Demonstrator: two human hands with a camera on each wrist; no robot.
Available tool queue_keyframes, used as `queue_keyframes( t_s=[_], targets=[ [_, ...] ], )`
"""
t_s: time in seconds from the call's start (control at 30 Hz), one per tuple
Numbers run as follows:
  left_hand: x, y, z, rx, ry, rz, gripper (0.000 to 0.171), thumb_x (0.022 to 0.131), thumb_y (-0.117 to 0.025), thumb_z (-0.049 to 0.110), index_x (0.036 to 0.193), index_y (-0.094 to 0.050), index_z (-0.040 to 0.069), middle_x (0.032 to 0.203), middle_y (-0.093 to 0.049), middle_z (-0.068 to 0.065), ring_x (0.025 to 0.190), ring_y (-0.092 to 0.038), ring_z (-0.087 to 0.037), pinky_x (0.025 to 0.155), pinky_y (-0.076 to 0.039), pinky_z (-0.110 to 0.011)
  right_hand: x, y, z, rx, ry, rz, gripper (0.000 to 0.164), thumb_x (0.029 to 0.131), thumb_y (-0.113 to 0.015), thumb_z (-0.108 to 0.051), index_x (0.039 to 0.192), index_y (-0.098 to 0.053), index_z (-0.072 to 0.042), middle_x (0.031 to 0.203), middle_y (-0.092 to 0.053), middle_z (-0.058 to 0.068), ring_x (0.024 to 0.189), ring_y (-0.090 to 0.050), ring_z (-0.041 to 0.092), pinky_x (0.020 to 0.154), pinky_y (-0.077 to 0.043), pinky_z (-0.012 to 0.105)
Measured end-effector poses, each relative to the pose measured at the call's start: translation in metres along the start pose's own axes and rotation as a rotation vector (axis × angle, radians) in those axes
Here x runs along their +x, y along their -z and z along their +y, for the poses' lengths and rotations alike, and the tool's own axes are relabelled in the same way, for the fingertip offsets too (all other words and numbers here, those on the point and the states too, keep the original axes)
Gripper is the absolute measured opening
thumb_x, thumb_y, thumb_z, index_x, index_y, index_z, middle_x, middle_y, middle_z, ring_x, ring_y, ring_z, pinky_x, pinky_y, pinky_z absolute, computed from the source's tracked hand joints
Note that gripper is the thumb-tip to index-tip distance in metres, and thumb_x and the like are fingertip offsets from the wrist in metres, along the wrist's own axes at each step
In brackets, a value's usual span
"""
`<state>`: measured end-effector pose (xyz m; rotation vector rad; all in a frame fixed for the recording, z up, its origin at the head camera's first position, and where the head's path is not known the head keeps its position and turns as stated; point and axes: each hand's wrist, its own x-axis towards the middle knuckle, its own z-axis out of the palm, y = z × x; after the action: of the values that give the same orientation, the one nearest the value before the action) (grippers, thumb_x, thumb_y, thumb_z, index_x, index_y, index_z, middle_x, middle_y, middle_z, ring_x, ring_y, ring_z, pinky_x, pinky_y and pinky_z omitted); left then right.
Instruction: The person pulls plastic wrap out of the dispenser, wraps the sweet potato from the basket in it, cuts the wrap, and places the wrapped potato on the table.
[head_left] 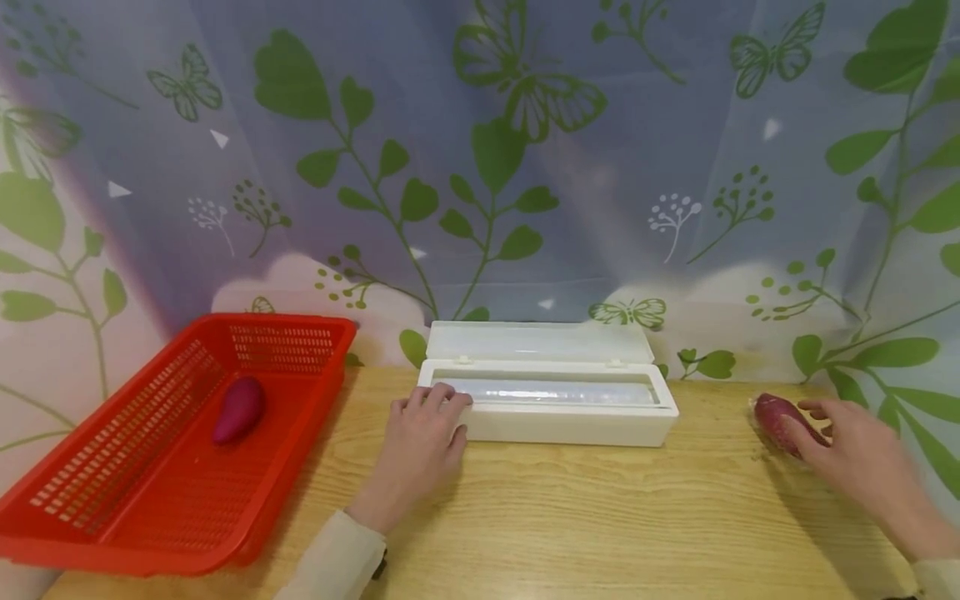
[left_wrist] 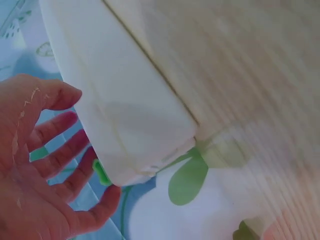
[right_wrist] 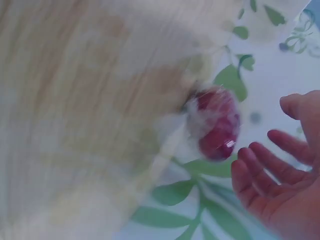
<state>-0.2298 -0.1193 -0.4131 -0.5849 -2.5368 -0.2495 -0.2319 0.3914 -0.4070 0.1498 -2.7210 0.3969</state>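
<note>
On the white box [head_left: 555,427], the left hand [head_left: 426,429] is laid loosely. Between the box and the nearer right hand [head_left: 866,446], which is held spread, the wrapped purple tuber [head_left: 778,421] is seen, its long axis slanted toward this hand.

My head view looks forward and down; closer in, left wrist shares its white box [head_left: 562,427], right wrist its wrapped tuber [head_left: 780,422].

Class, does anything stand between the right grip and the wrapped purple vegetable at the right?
Nothing visible does. The right wrist view shows the right grip beside the wrapped purple vegetable, with only a gap between them.
</note>
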Motion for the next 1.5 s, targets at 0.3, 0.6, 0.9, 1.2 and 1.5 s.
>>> queue_keyframes(
  t_s=[0.3, 0.6, 0.9, 1.2, 1.5],
  targets=[
    [0.010, 0.001, -0.015, -0.085, -0.003, -0.055, 0.046, 0.091, -0.075, 0.035, 0.130, -0.065, 0.014, 0.130, -0.065, -0.007, 0.115, -0.058, -0.031, 0.087, -0.048, -0.048, 0.007, -0.007, -0.050, 0.126, 0.374, 0.188, 0.031, 0.075, -0.084, -0.002, 0.103, -0.072, -0.006, 0.078, -0.063, -0.004, 0.068, -0.045, -0.006, 0.060, -0.038, 0.013],
    [0.023, 0.001, -0.022, -0.041, 0.004, -0.247, 0.061, 0.092, -0.063, 0.060, 0.134, -0.065, 0.017, 0.137, -0.062, -0.003, 0.124, -0.058, -0.027, 0.092, -0.045, -0.057, 0.017, -0.014, -0.092, 0.127, 0.465, 0.151, 0.043, 0.072, -0.087, -0.003, 0.112, -0.072, -0.006, 0.106, -0.075, 0.010, 0.088, -0.068, 0.025, 0.064, -0.058, 0.036],
    [0.032, 0.004, -0.023, -0.054, 0.023, -0.334, 0.057, 0.099, -0.049, 0.059, 0.139, -0.063, 0.021, 0.142, -0.061, 0.000, 0.130, -0.058, -0.026, 0.099, -0.045, -0.061, 0.038, -0.029, -0.111, 0.140, 0.543, 0.161, 0.041, 0.076, -0.085, -0.001, 0.115, -0.072, -0.002, 0.106, -0.075, 0.012, 0.097, -0.069, 0.033, 0.076, -0.057, 0.050],
    [0.045, 0.005, -0.030, -0.171, 0.077, -0.423, 0.048, 0.104, -0.039, 0.042, 0.141, -0.062, 0.022, 0.147, -0.059, -0.002, 0.136, -0.053, -0.028, 0.100, -0.043, -0.064, 0.057, -0.049, -0.119, 0.114, 0.577, 0.136, 0.041, 0.081, -0.081, 0.001, 0.120, -0.071, -0.004, 0.107, -0.071, 0.010, 0.083, -0.066, 0.023, 0.067, -0.055, 0.041],
    [0.044, 0.011, -0.048, -0.337, 0.080, -0.412, 0.043, 0.100, -0.048, 0.027, 0.138, -0.065, 0.015, 0.146, -0.060, -0.008, 0.138, -0.053, -0.036, 0.111, -0.039, -0.065, 0.066, -0.057, -0.126, 0.155, 0.444, 0.047, 0.011, 0.087, -0.078, -0.004, 0.092, -0.070, -0.009, 0.091, -0.072, 0.004, 0.080, -0.064, 0.019, 0.069, -0.053, 0.037]
  ],
)
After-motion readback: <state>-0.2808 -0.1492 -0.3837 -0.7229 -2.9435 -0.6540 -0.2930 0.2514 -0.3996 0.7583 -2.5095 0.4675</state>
